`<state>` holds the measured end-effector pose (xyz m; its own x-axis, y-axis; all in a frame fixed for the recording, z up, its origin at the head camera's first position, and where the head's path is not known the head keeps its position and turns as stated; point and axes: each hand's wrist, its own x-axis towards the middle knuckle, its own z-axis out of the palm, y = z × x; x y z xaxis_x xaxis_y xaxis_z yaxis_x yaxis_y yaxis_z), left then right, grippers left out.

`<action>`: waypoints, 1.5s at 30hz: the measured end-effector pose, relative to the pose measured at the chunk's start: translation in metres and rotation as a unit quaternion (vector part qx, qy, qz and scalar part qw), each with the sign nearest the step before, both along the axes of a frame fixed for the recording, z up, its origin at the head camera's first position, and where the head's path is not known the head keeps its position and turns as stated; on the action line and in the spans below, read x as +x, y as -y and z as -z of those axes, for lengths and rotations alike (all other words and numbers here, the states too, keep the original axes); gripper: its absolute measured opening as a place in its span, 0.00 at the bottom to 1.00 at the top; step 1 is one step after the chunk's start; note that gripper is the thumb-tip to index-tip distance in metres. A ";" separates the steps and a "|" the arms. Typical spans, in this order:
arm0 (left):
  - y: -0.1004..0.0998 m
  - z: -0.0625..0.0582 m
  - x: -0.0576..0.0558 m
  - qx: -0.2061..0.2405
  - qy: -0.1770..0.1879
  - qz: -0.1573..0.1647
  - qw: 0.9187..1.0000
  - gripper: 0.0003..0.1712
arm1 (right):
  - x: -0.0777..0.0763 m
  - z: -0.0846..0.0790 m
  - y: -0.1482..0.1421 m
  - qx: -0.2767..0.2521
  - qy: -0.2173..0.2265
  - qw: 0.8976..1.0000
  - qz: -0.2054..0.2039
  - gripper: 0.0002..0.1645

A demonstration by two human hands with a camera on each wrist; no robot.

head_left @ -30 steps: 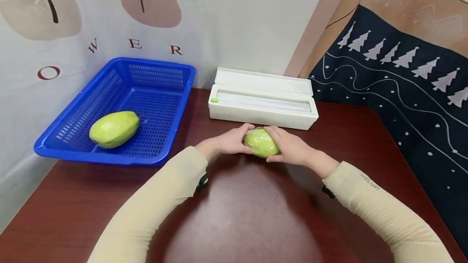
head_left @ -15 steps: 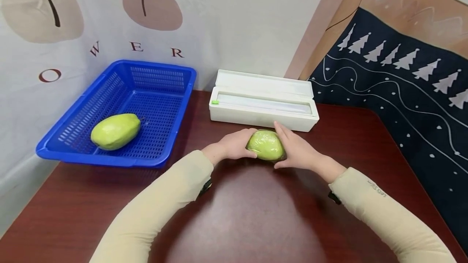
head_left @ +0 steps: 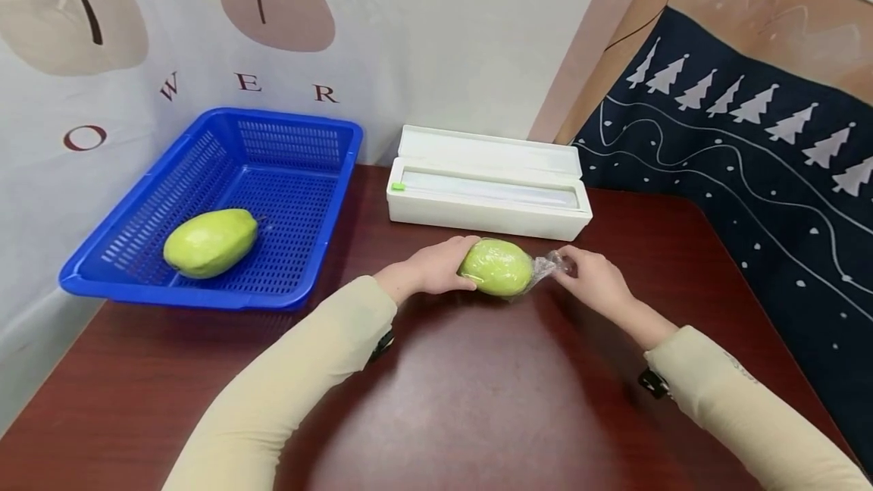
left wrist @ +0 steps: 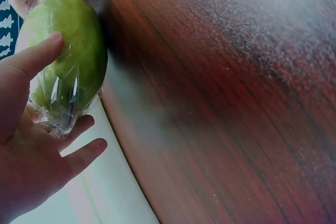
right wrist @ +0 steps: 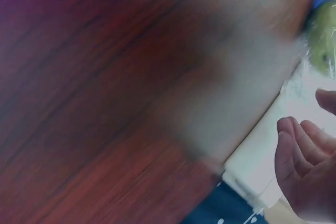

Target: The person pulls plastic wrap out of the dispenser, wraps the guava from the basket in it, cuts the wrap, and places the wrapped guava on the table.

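A green papaya-like fruit, tightly covered in clear cling film, is held just above or on the table in front of the white box. My left hand grips its left end, with the thumb across the near side in the left wrist view. At the fruit's right end the loose cling film is gathered into a twisted tail. My right hand pinches that tail between thumb and fingers, apart from the fruit itself. In the right wrist view the fruit shows only at the edge.
A blue plastic basket stands at the left, with a second, unwrapped green fruit in it. Behind my hands a white cling film box lies with its lid raised. Printed cloth hangs behind the table.
My right hand has left the fruit's right side and moved right, now pinching the film there and drawing it into a tail. My left hand keeps its hold.
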<state>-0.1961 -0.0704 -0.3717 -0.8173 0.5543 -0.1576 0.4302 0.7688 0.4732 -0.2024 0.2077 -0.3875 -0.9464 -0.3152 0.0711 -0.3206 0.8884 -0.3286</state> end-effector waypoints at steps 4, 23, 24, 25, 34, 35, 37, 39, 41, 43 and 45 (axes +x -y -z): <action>-0.003 -0.004 0.000 0.005 0.007 0.010 1.000 0.44 | -0.003 -0.002 0.017 -0.103 0.028 0.994 0.025 0.19; 0.001 0.003 -0.004 0.018 0.028 0.018 0.999 0.50 | 0.008 0.013 0.060 -0.081 -0.003 0.986 -0.149 0.63; -0.001 0.004 -0.004 0.013 0.023 0.020 0.999 0.51 | 0.007 0.012 0.062 -0.062 -0.017 0.986 -0.152 0.63; -0.002 0.005 -0.004 0.009 0.018 0.022 1.000 0.52 | 0.006 0.010 0.064 -0.043 -0.028 0.986 -0.156 0.63; -0.006 0.006 -0.004 0.002 -0.004 0.022 1.000 0.51 | 0.002 0.000 0.073 0.072 -0.071 0.977 -0.190 0.62; -0.005 0.006 -0.004 0.002 -0.004 0.024 1.000 0.50 | 0.001 -0.001 0.073 0.076 -0.075 0.975 -0.195 0.63; -0.005 0.005 -0.004 0.007 -0.008 0.026 1.000 0.50 | 0.000 -0.001 0.073 0.081 -0.079 0.973 -0.201 0.63; -0.006 0.004 -0.005 0.015 -0.015 0.023 1.000 0.49 | -0.001 -0.001 0.072 0.078 -0.074 0.974 -0.199 0.64; -0.007 0.004 -0.005 0.024 -0.023 0.015 0.999 0.49 | -0.003 -0.002 0.071 0.073 -0.064 0.976 -0.193 0.63; -0.008 0.003 -0.006 0.035 -0.029 0.004 0.999 0.47 | -0.004 -0.003 0.069 0.064 -0.048 0.979 -0.187 0.63; -0.009 0.002 -0.006 0.040 -0.030 -0.002 0.999 0.44 | -0.006 -0.003 0.068 0.055 -0.035 0.980 -0.187 0.63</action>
<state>-0.2018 -0.0610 -0.3736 -0.8257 0.5605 -0.0637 0.4567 0.7306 0.5075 -0.2082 0.1398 -0.3841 -0.7565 -0.6492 0.0788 -0.6498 0.7326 -0.2028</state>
